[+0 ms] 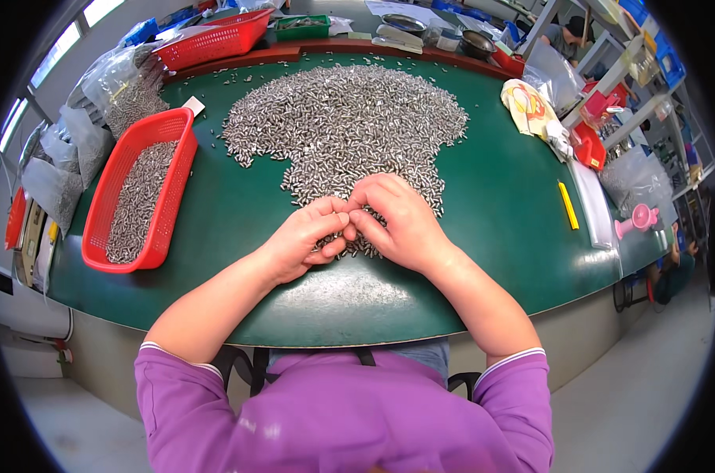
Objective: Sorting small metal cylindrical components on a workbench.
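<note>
Both hands are working together at the near edge of the heap of small metal pins [349, 126]. The left hand [306, 240] is lying with its fingers curled inward, thumb and fingertips pinching at something tiny; whether it is actually gripping a pin is too small to tell. The right hand [401, 221] is curling over the pile's lower tip, its fingertips meeting those of the left hand, closed loosely on a few pins that are mostly hidden beneath it. Purple sleeves are showing at the lower edge, with the forearms resting on the green surface [499, 205].

Beyond the hands, the grey pins are spreading out in a broad mound toward the middle of the surface. To the left, a red basket [172, 197] is sitting partly filled with the same pins. To the right, well apart from the heap, a yellow cutter [568, 206] is lying near a clear flat tray [594, 206].

Farther back, another red basket [215, 39] is standing by clear bags of pins [129, 91], and a green tray [302, 27] is resting at the far rim.
</note>
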Tool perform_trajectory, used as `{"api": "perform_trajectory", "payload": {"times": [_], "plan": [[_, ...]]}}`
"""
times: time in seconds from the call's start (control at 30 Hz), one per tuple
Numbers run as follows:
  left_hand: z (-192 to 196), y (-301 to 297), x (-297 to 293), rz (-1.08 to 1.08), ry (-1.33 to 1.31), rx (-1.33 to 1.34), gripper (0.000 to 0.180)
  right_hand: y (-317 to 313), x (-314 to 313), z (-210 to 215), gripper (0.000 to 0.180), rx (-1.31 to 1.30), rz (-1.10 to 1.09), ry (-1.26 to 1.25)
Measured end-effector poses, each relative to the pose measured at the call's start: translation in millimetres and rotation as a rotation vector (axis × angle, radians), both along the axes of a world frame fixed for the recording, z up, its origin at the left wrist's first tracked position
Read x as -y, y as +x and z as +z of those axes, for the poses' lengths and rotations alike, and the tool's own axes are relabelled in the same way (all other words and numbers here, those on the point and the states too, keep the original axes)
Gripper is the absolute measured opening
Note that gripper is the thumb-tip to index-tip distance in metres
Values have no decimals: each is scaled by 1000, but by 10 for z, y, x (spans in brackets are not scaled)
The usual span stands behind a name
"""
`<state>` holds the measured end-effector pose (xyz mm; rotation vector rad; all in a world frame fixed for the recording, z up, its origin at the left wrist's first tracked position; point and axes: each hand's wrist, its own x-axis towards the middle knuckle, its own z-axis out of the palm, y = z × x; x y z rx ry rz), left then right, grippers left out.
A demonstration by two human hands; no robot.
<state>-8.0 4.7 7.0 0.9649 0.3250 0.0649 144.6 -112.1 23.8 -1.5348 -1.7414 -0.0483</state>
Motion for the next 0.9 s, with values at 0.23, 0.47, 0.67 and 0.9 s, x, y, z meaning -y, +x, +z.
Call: {"api": "perform_trajectory", "payload": {"times": [0.23,0.47,0.67,0.9], "plan": [[-41,-12,-17,23,-16,17,17,33,-7,2,10,-208,45,-111],[-37,-6,11,45,18,6,15,46,2,-14,12,-198,46,-104],[22,-4,12,60,10,-34,12,180,37,-27,18,137,-138,-139],[55,10,9,51,23,-51,15,141,-7,-145,10,227,-135,-159]]}}
